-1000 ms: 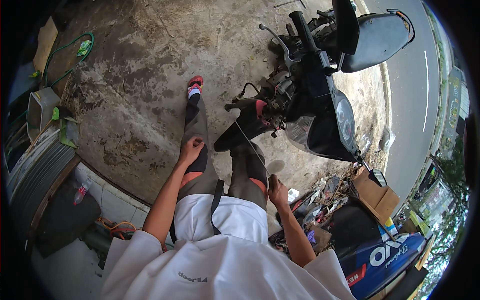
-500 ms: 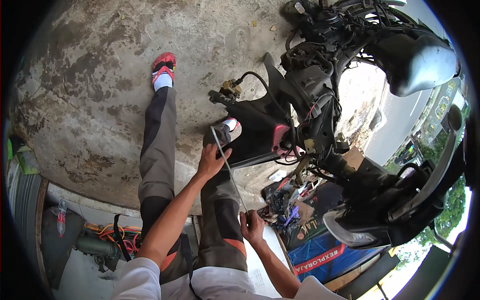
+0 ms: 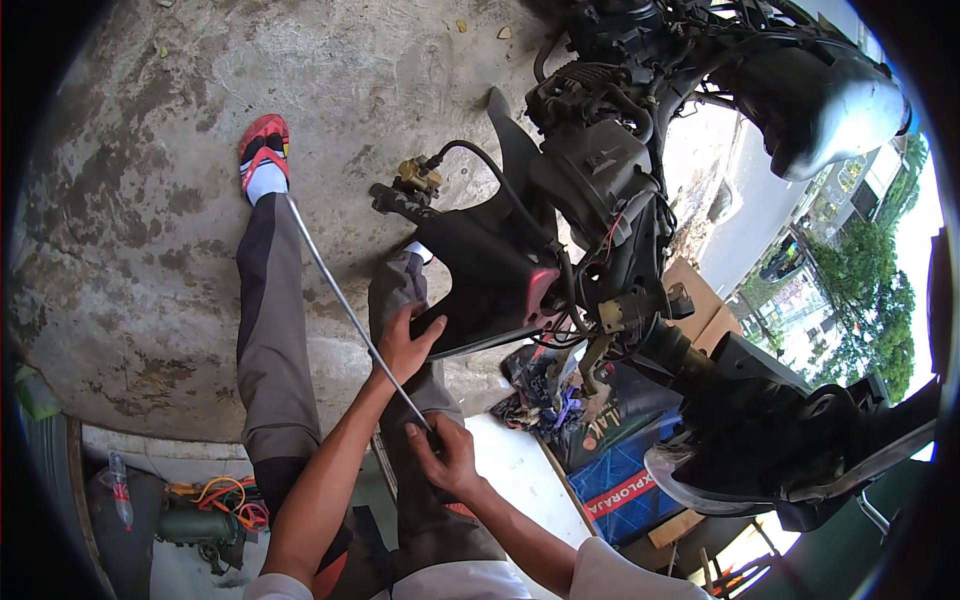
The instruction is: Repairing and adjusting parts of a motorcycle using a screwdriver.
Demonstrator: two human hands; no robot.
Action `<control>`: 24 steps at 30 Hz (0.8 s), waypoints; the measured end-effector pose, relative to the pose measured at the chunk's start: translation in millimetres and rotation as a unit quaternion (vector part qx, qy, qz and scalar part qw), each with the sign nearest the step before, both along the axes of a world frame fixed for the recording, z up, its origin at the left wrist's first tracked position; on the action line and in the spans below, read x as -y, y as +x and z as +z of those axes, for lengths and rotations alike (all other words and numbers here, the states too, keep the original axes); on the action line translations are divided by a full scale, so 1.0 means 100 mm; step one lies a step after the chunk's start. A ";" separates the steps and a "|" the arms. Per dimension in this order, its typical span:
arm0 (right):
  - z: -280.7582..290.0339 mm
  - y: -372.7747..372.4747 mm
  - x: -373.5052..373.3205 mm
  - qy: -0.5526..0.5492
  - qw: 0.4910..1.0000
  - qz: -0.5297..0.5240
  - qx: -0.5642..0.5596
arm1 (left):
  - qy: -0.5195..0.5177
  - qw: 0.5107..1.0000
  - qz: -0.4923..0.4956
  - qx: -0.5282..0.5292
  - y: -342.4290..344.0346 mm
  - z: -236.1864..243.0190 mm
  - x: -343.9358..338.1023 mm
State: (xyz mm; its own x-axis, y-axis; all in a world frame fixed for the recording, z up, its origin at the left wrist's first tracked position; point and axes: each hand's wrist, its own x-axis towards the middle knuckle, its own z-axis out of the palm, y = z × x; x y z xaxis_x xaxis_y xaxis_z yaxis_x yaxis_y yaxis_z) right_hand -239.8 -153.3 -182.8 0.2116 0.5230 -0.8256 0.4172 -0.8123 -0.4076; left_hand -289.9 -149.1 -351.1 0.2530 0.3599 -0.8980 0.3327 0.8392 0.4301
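Observation:
My right hand [image 3: 448, 458] is closed around the lower end of a long, thin metal rod [image 3: 335, 285]. The rod slants up and left across my left wrist, and its far end shows near my sandalled left foot. Over my right leg, my left hand [image 3: 405, 348] has its thumb and fingers apart, next to the edge of a black leg-shield panel [image 3: 485, 260]. Whether its fingertips touch that panel, I cannot tell. The panel belongs to a partly stripped black motorcycle [image 3: 600, 150] on my right. A brass-coloured part [image 3: 418, 178] on a black hose lies by the panel's tip.
Stained concrete floor [image 3: 150, 220] spreads ahead and to the left. Beside my right forearm are a blue box [image 3: 625, 505] and a heap of bags and scraps [image 3: 545, 395]. A plastic bottle [image 3: 120, 490] and orange cables [image 3: 235, 490] lie at lower left.
The rod has swung left, its far end going from beside the panel to near my left foot. My right hand has moved left and its grip has turned. The view has shifted.

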 end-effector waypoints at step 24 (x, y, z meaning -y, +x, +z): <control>0.82 0.15 0.72 -0.145 0.967 -0.138 0.156 | 0.345 0.894 -0.242 0.151 1.01 -0.43 -1.59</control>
State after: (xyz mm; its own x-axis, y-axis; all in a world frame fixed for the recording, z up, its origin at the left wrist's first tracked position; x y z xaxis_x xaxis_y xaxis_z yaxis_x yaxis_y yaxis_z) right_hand -224.5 -224.9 -100.4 0.5736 0.1675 -0.8018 0.2337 -0.9716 -0.0358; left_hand -189.4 9.8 -394.1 0.7226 0.5846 -0.3690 0.3665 0.1286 0.9215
